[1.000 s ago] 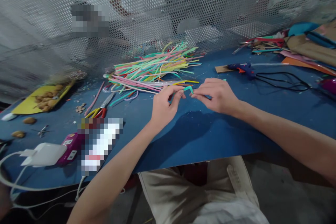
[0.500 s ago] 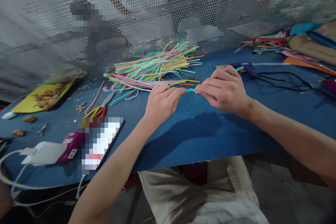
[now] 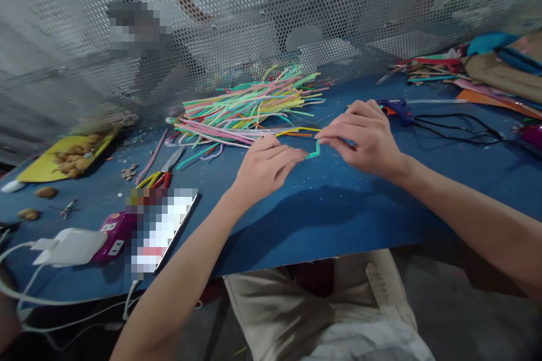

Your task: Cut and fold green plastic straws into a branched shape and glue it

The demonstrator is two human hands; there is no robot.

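Note:
A green pipe cleaner (image 3: 314, 152) spans the gap between my two hands, bent upward near its right end. My left hand (image 3: 273, 166) pinches its left end between thumb and fingers. At the other end, my right hand (image 3: 362, 135) grips it with thumb and index finger; the rest of it is hidden by my fingers. Both hands are held above the blue table (image 3: 334, 220). Behind them lies a loose heap of pipe cleaners (image 3: 254, 98) in green, pink, yellow and white.
At left are pliers (image 3: 163, 172), a phone (image 3: 165, 231), a white charger (image 3: 74, 246) in a purple power strip (image 3: 116, 234), and a yellow tray (image 3: 51, 158) of brown pieces. A blue glue gun (image 3: 400, 110) with its black cord lies at right. Perforated metal mesh (image 3: 339, 5) rises behind.
The pipe cleaner between my hands was nearly straight and now has a sharp bend. My left hand moved slightly right and down; its end sticking out beyond my right hand no longer shows.

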